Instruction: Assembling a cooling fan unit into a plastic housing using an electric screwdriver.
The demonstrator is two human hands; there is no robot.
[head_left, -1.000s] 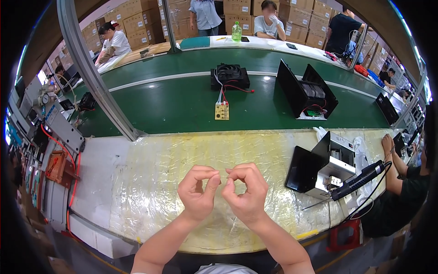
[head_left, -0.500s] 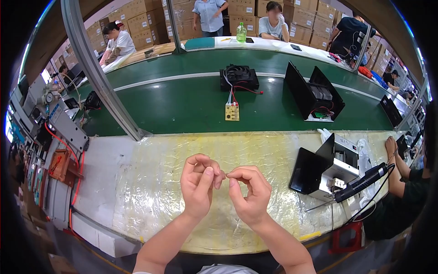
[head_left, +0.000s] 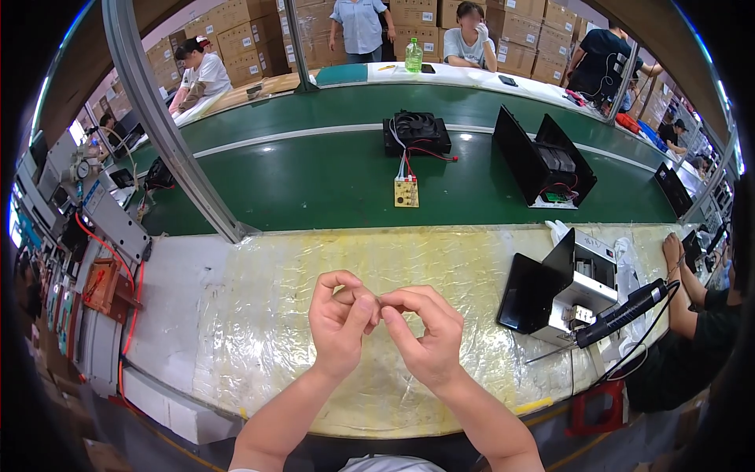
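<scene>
Above the middle of the plastic-covered bench top, my left hand and my right hand meet at the fingertips. The left fingers are curled with the thumb pressed against them. On the right, thumb and forefinger come together in a pinch beside the left fingertips. Anything between them is hidden or too small to name. Beyond the hands, on the green conveyor belt, lies a black cooling fan unit wired to a small yellow circuit board.
A black open housing stands on the belt at right. On the bench's right side are a metal-and-black device and a black electric screwdriver. A metal post rises at left. Another person's forearm rests at the right edge.
My fingertips have drawn closer together, the right hand shifting slightly left. On the belt, the fan unit and its board appear a little farther right.
</scene>
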